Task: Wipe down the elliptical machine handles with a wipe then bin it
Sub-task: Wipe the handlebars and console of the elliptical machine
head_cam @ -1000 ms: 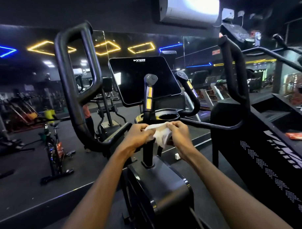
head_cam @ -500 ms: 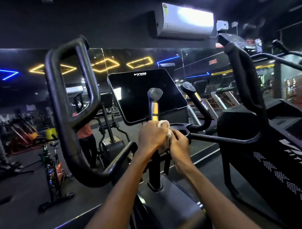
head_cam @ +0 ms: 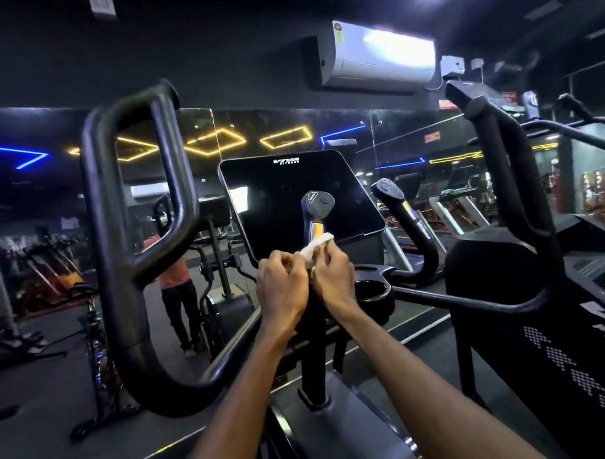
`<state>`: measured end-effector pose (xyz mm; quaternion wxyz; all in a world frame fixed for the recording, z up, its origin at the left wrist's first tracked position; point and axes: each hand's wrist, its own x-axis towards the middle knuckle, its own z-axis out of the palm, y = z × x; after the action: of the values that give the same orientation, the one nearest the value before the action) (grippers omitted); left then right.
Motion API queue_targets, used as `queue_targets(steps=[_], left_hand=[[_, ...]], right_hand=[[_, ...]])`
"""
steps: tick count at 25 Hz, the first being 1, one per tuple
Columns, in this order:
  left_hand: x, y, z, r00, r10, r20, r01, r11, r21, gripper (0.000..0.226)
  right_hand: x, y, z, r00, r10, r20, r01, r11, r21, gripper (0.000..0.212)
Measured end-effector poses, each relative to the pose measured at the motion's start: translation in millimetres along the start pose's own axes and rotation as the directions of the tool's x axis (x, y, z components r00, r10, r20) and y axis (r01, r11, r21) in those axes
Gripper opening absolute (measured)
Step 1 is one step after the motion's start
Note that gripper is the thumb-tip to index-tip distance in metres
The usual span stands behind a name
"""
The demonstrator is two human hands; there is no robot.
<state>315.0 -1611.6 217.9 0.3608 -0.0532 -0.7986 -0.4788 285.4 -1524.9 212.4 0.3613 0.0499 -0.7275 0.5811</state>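
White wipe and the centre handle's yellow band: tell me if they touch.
Touching. The head view shows the white wipe, pinched by both hands, lying against the lower end of the yellow band with no gap.

You face a dark gym wall with a wide mirror panel (head_cam: 291,133) reflecting yellow diamond-shaped light outlines (head_cam: 286,137) and blue light strips (head_cam: 20,155); a white wall-mounted air conditioner (head_cam: 380,55) glows above, and black rubber flooring (head_cam: 36,393) spreads left under a spin bike (head_cam: 99,356)

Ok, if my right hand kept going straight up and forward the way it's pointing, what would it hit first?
Probably the inner handle just above the wipe your right hand holds; beyond that, the dark screen. Depth is hard to judge here.
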Motion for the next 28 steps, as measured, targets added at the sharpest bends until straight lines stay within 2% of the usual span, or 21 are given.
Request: queue_targets(steps=[3, 7, 12, 18, 20, 23, 24, 25, 27, 28], left_hand=[[6, -12, 6, 0.999, -0.046, -0.016, 0.046, 0.999, -0.017, 0.023], [6, -23, 10, 0.995, -0.103, 0.015, 0.104, 0.993, -0.055, 0.026], [13, -35, 22, 0.986, -0.152, 0.07, 0.161, 0.976, -0.147, 0.032], [13, -40, 27, 0.97, -0.238, 0.051, 0.243, 0.925, -0.291, 0.022], [15, -38, 29, 0.963, -0.264, 0.048, 0.264, 0.902, -0.343, 0.023], [18, -38, 31, 0.956, -0.292, 0.021, 0.276, 0.876, -0.395, 0.026], [18, -37, 31, 0.954, -0.3, 0.018, 0.28, 0.867, -0.412, 0.025], [19, -39, 31, 0.952, -0.305, 0.014, 0.282, 0.86, -0.426, 0.024], [21, -44, 31, 0.948, -0.32, 0.003, 0.289, 0.853, -0.435, 0.026], [22, -45, 31, 0.945, -0.326, 0.002, 0.293, 0.846, -0.445, 0.027]], right_hand=[[21, -11, 0, 0.999, 0.022, -0.045, -0.018, 0.995, 0.1, 0.023], [-30, 25, 15, 1.0, -0.009, 0.02, 0.008, 0.998, 0.068, 0.022], [39, -16, 5, 0.987, 0.114, 0.111, -0.127, 0.985, 0.114, 0.041], [-19, 26, 10, 0.984, -0.043, 0.173, 0.046, 0.999, -0.017, 0.037], [7, 7, 10, 0.989, -0.064, 0.13, 0.071, 0.996, -0.049, 0.049], [18, -14, 5, 0.968, -0.119, 0.219, 0.164, 0.965, -0.202, 0.075], [5, -6, 3, 0.952, -0.183, 0.247, 0.26, 0.907, -0.331, 0.078], [-11, 7, 1, 0.92, -0.274, 0.282, 0.382, 0.791, -0.478, 0.079], [-27, 27, -7, 0.802, -0.454, 0.387, 0.585, 0.468, -0.663, 0.075], [-19, 27, -11, 0.732, -0.514, 0.447, 0.652, 0.339, -0.678, 0.069]])
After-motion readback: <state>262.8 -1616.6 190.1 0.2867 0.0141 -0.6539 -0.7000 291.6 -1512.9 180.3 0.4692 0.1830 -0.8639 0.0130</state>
